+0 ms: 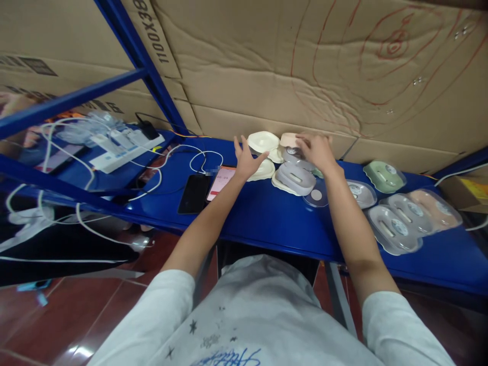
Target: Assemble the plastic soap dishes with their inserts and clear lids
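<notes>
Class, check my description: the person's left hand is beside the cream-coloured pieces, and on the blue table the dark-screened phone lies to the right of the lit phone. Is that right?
Not quite: the head view shows the dark-screened phone to the left of the lit phone on the blue table. The left hand is indeed beside the cream-coloured pieces.

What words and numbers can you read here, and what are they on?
"1100X38", cut off by the picture's edge: printed cardboard.
"00:09", blurry, so I'm not certain: lit phone.
Too unclear to read: blue script on the shirt, dark print on the left cardboard, round labels on the clear lids.
</notes>
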A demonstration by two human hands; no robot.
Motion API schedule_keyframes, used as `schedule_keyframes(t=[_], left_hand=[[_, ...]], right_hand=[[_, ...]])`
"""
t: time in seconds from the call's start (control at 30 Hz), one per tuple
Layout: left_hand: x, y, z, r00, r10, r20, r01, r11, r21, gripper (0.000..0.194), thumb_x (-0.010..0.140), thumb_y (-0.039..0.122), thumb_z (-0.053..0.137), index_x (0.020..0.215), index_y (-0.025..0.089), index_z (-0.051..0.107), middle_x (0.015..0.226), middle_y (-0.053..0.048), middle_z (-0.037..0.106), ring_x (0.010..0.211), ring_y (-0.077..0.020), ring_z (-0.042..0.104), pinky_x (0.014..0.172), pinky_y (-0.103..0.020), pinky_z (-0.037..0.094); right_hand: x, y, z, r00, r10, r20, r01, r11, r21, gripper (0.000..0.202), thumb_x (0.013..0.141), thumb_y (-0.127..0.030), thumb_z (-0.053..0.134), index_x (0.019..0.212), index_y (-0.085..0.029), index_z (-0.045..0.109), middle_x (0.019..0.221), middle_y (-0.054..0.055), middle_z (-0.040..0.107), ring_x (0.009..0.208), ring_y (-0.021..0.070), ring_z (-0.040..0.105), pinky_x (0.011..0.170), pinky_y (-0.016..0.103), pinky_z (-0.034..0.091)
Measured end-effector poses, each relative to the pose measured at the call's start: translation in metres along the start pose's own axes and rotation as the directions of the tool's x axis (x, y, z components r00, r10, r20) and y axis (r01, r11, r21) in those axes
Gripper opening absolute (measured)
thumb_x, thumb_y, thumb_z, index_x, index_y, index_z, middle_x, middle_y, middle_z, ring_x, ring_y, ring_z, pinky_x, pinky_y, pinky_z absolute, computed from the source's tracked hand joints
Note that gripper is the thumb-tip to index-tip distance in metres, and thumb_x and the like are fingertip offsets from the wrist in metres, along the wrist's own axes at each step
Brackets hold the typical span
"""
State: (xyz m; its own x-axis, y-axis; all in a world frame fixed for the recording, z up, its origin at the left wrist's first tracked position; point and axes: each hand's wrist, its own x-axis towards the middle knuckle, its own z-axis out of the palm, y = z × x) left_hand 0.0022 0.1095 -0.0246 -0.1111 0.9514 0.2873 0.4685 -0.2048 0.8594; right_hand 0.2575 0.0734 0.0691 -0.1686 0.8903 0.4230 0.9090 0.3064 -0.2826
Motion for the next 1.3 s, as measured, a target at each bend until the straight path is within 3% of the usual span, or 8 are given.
schedule_keyframes(t=[0.23,0.37,0.53,0.63,0.77,0.9,1.1,1.3], left_hand=[[0.004,-0.015,0.010,0.998,0.067,0.017,-0.068,0.997,0.040,0.107,0.078,0.077,0.078,0.162,0.018,0.044,0.179,-0.026,0.021,0.168,-0.0499,0.011,0.132,-0.071,0.010],[-0.002,-0.018,0.014,0.982,0.190,-0.017,-0.190,0.982,0.022,0.104,0.077,0.080,0.076,0.161,0.027,0.044,0.174,-0.022,0.033,0.166,-0.0488,0.017,0.130,-0.073,0.012],[-0.017,0.001,0.012,0.961,0.277,-0.028,-0.276,0.960,0.040,0.095,0.082,0.080,0.072,0.158,0.027,0.049,0.172,-0.020,0.036,0.163,-0.0476,0.023,0.131,-0.068,0.011],[-0.026,0.019,0.008,0.949,0.315,-0.012,-0.314,0.949,0.032,0.088,0.086,0.077,0.070,0.156,0.028,0.051,0.171,-0.019,0.037,0.161,-0.0477,0.026,0.131,-0.067,0.012],[-0.038,0.039,0.005,0.921,0.388,-0.018,-0.388,0.922,0.016,0.075,0.095,0.070,0.063,0.153,0.025,0.052,0.165,-0.020,0.043,0.156,-0.0438,0.035,0.131,-0.062,0.019],[-0.046,0.051,0.005,0.841,0.539,0.038,-0.537,0.842,-0.047,0.064,0.101,0.060,0.057,0.152,0.022,0.051,0.156,-0.019,0.051,0.151,-0.0357,0.044,0.130,-0.053,0.028],[-0.059,0.057,0.010,0.787,0.604,0.129,-0.607,0.794,-0.015,0.053,0.102,0.041,0.056,0.151,0.022,0.054,0.154,-0.018,0.053,0.148,-0.0327,0.048,0.128,-0.051,0.035],[-0.060,0.053,0.012,0.777,0.592,0.213,-0.617,0.783,0.074,0.054,0.102,0.040,0.054,0.153,0.021,0.053,0.156,-0.019,0.053,0.147,-0.0348,0.049,0.125,-0.054,0.036]], right_hand=[[-0.011,0.025,-0.062,0.986,-0.047,0.161,0.021,0.987,0.159,0.052,0.100,-0.046,0.055,0.144,-0.022,0.069,0.146,0.012,0.070,0.138,0.0350,0.063,0.120,0.056,0.045],[-0.041,0.052,-0.094,0.790,0.121,0.601,-0.114,0.992,-0.050,0.083,0.078,-0.048,0.083,0.155,-0.029,0.059,0.158,0.010,0.061,0.142,0.0367,0.060,0.121,0.051,0.048],[-0.090,0.069,-0.073,0.708,0.380,0.595,-0.162,0.908,-0.387,0.130,0.055,-0.031,0.096,0.170,-0.026,0.035,0.176,0.023,0.031,0.165,0.0512,0.020,0.124,0.085,0.003],[-0.106,0.079,-0.063,0.698,0.412,0.585,-0.178,0.892,-0.416,0.130,0.057,-0.025,0.093,0.171,-0.026,0.030,0.171,0.026,0.038,0.162,0.0519,0.028,0.121,0.087,0.002],[-0.104,0.098,-0.081,0.741,0.337,0.581,-0.174,0.932,-0.318,0.103,0.074,-0.032,0.085,0.165,-0.030,0.037,0.161,0.021,0.054,0.150,0.0435,0.050,0.127,0.069,0.027],[-0.088,0.109,-0.111,0.891,0.218,0.399,-0.204,0.976,-0.079,0.088,0.082,-0.029,0.080,0.161,-0.024,0.042,0.158,0.022,0.055,0.143,0.0329,0.057,0.119,0.042,0.046],[-0.053,0.072,-0.113,0.981,0.099,0.167,-0.116,0.989,0.097,0.095,0.085,-0.040,0.088,0.166,-0.022,0.042,0.165,0.020,0.050,0.151,0.0302,0.051,0.123,0.040,0.040],[-0.004,0.014,-0.072,0.958,-0.219,0.184,0.197,0.971,0.133,0.096,0.091,-0.043,0.081,0.172,-0.024,0.034,0.177,0.011,0.034,0.166,0.0298,0.029,0.137,0.049,0.021]])
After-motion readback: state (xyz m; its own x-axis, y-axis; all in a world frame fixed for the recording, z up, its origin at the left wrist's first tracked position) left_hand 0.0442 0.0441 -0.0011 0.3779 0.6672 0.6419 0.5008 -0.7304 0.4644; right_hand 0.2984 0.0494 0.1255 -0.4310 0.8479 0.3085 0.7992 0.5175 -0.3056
